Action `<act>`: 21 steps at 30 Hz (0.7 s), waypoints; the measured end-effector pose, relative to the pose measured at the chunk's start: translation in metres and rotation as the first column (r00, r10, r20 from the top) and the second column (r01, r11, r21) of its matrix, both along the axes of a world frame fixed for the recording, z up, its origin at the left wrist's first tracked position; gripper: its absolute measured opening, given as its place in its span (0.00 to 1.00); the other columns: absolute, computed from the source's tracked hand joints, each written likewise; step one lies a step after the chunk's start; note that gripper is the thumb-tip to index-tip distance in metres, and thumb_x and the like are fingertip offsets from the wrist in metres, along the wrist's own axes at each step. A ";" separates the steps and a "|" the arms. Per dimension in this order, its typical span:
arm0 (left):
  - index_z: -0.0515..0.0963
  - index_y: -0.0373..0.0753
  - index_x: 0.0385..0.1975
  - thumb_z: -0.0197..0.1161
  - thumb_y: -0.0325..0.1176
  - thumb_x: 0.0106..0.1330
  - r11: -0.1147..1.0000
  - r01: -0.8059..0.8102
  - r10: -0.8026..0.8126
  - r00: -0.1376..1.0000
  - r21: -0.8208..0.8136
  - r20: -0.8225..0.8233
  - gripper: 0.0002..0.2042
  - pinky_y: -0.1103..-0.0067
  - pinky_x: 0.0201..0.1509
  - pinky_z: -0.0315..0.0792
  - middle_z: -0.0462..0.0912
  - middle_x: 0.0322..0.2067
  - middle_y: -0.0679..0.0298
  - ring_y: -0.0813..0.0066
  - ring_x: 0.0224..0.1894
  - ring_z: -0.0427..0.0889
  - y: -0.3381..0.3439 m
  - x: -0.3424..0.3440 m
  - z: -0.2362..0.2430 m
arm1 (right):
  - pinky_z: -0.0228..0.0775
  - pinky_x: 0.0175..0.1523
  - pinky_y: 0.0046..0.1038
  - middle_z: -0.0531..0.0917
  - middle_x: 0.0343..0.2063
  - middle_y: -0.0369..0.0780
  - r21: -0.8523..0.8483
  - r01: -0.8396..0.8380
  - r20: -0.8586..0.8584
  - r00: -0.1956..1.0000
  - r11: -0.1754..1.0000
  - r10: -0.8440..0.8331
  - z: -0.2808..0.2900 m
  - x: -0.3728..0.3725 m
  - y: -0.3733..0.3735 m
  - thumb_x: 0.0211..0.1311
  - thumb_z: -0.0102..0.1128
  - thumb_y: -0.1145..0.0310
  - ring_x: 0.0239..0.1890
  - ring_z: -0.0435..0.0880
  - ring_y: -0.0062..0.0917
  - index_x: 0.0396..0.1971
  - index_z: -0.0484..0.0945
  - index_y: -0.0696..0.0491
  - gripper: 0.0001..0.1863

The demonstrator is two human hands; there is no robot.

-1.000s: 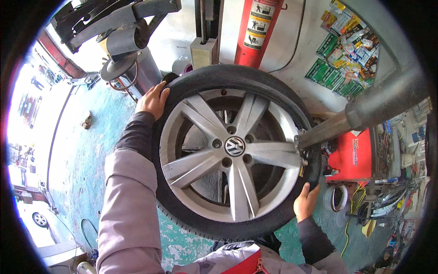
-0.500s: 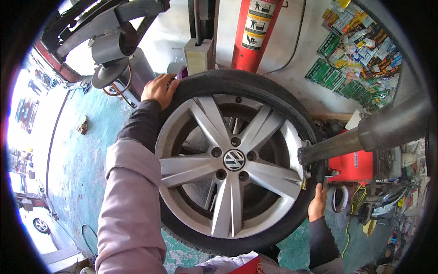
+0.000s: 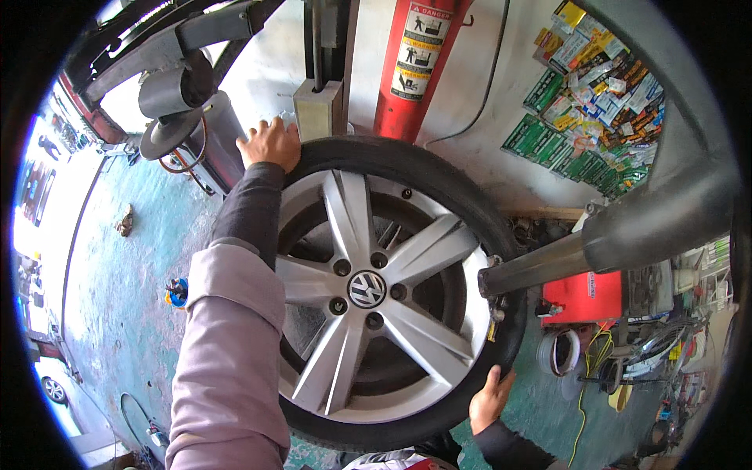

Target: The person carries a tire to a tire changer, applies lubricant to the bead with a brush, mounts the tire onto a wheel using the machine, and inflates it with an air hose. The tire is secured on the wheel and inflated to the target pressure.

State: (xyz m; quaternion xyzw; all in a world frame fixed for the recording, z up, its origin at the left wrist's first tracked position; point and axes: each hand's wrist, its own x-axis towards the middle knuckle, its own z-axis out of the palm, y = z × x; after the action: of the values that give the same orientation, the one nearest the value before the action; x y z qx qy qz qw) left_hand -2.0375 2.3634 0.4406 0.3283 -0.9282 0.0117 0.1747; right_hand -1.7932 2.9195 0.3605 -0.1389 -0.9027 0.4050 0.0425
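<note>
Where my left arm reaches up: a greyish-pink sleeve (image 3: 227, 360), its wide cuff folded back above a dark undersleeve (image 3: 251, 207), covers part of the tyre's left side.
Right hand (image 3: 489, 403): half open, thumb up and fingers loosely curved, set against the outer edge of the tyre at its lower right; whether it grips or merely rests there, I cannot tell.
Tyre (image 3: 399, 439): black, directly in front of me, mounted around the wheel and lying face up between my two hands.
Wheel (image 3: 427, 337): silver, with five split spokes, bolt holes circling a round centre cap (image 3: 366, 289).
Left hand (image 3: 270, 145): open, fingers spread and pointing away from me, palm down on the tyre's upper left edge; I have nothing else in it.
Machine arm (image 3: 540, 270): a thick dark bar coming in from the right, its end at the wheel's right rim.
Floor (image 3: 117, 313): worn green paint, with a small blue object (image 3: 178, 292) just beside my left sleeve.
Right side: a red box (image 3: 580, 298) beyond the bar, a yellow cable (image 3: 582, 415) trailing nearer me.
Wall side: a red cylinder (image 3: 392, 113) bearing warning labels, and colourful cards (image 3: 595, 102) covering a patch of wall.
</note>
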 end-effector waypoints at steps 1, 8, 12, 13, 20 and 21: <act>0.81 0.42 0.54 0.48 0.53 0.75 0.998 -0.050 0.049 0.999 0.043 0.011 0.24 0.46 0.66 0.64 0.83 0.55 0.52 0.51 0.62 0.79 0.007 -0.004 0.001 | 0.47 0.78 0.40 0.58 0.73 0.62 -0.043 0.012 0.040 0.999 0.999 -0.010 0.002 0.009 -0.001 0.80 0.47 0.47 0.75 0.59 0.50 0.73 0.52 0.69 0.41; 0.80 0.41 0.58 0.44 0.55 0.77 0.951 -0.205 0.222 0.974 0.231 -0.048 0.27 0.46 0.65 0.63 0.80 0.59 0.49 0.48 0.64 0.77 0.036 -0.033 0.001 | 0.50 0.76 0.41 0.64 0.70 0.61 -0.022 -0.186 0.064 0.980 0.982 0.187 0.021 0.014 0.000 0.79 0.45 0.48 0.72 0.62 0.50 0.70 0.56 0.69 0.39; 0.81 0.41 0.57 0.44 0.54 0.77 0.971 -0.185 0.193 0.980 0.149 -0.039 0.26 0.48 0.64 0.64 0.81 0.58 0.49 0.49 0.63 0.77 0.046 -0.052 -0.006 | 0.69 0.65 0.42 0.73 0.64 0.57 -0.305 -0.309 0.222 0.897 0.901 0.383 0.027 -0.045 0.049 0.79 0.44 0.47 0.61 0.78 0.49 0.70 0.58 0.66 0.37; 0.82 0.40 0.55 0.45 0.54 0.76 0.976 -0.194 0.201 0.978 0.100 -0.064 0.26 0.49 0.64 0.65 0.82 0.57 0.50 0.50 0.61 0.78 0.049 -0.057 -0.009 | 0.64 0.68 0.42 0.69 0.66 0.59 -0.217 -0.330 0.258 0.888 0.919 0.380 0.021 -0.048 0.051 0.79 0.45 0.47 0.65 0.73 0.50 0.71 0.53 0.68 0.40; 0.81 0.36 0.56 0.37 0.59 0.79 0.951 0.070 -0.087 0.995 0.302 0.043 0.33 0.58 0.66 0.69 0.81 0.58 0.45 0.47 0.61 0.79 0.048 -0.058 -0.013 | 0.65 0.69 0.41 0.69 0.64 0.66 -0.080 -0.543 0.118 0.828 0.836 0.549 0.020 -0.035 0.050 0.77 0.49 0.47 0.64 0.74 0.54 0.71 0.45 0.74 0.45; 0.80 0.31 0.55 0.37 0.61 0.79 0.853 0.201 -0.178 0.980 0.482 -0.094 0.36 0.61 0.68 0.68 0.81 0.55 0.41 0.46 0.60 0.79 0.043 -0.048 -0.004 | 0.65 0.68 0.41 0.70 0.63 0.66 -0.102 -0.540 0.213 0.809 0.836 0.548 0.025 -0.031 0.051 0.77 0.49 0.47 0.64 0.74 0.54 0.70 0.46 0.74 0.45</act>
State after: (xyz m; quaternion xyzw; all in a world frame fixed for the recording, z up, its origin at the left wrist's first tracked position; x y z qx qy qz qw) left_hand -2.0853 2.4064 0.4368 0.2687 -0.9245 -0.2480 0.1073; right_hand -1.8241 2.9709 0.3858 0.0778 -0.8957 0.3974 -0.1839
